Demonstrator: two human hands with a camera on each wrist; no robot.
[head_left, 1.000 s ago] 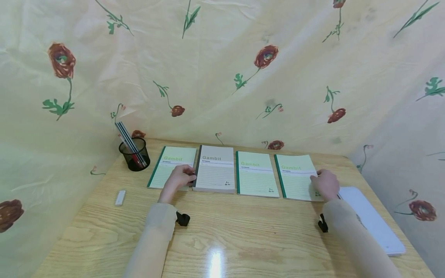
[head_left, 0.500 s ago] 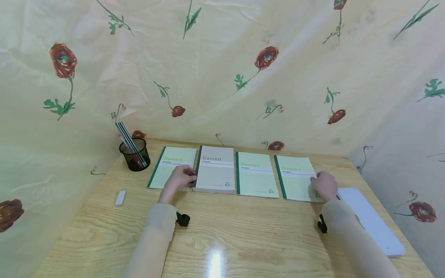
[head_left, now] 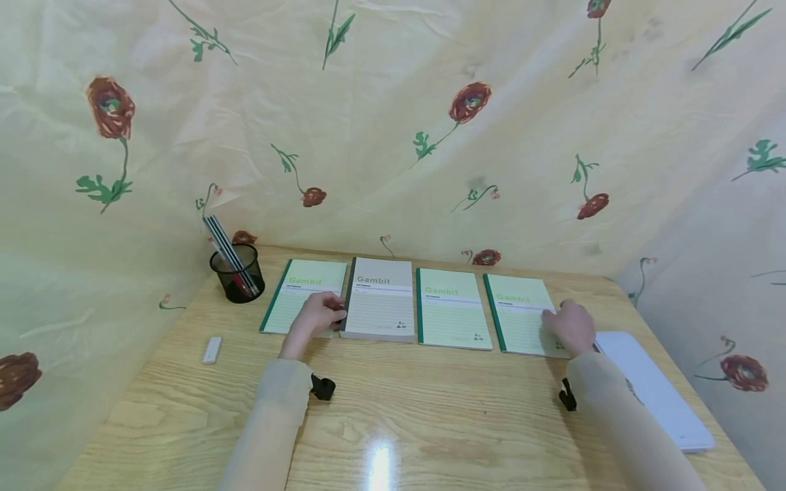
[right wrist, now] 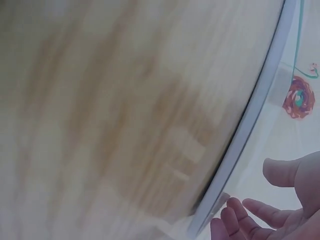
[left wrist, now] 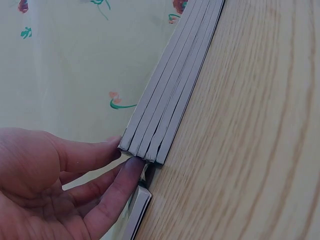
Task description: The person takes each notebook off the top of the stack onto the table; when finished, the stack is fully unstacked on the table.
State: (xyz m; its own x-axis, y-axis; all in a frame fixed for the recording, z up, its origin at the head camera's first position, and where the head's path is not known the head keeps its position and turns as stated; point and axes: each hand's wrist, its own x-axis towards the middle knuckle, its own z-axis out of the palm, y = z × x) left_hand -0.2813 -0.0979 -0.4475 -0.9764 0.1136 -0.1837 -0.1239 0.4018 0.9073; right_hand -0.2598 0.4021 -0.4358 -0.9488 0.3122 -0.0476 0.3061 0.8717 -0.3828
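Four-cornered notebooks marked "Gambit" lie in a row in the head view. My left hand (head_left: pixel 317 314) reaches over the green-spined notebook (head_left: pixel 316 269) at the left end and touches the dark spine side of the grey notebook stack (head_left: pixel 381 307). Up close in the left wrist view, the thumb meets the top corner of the stack (left wrist: pixel 172 90), and a fingertip rests against the spines. My right hand (head_left: pixel 571 327) is at the right edge of the rightmost green-spined notebook (head_left: pixel 518 310). In the right wrist view its thumb stands raised, apart from the notebook edge (right wrist: pixel 245 120), with fingers loosely bent beside it.
Another green-spined notebook (head_left: pixel 454 314) lies between the stack and the rightmost one. A black mesh cup (head_left: pixel 254 262) with pencils stands at the back left, a small white eraser-like block (head_left: pixel 211 350) before it. A flat white slab (head_left: pixel 666 399) lies by the right forearm.
My right thumb has lifted off the rightmost notebook's edge and shifted slightly left over its cover. My left hand and the notebooks have stayed practically where they were.
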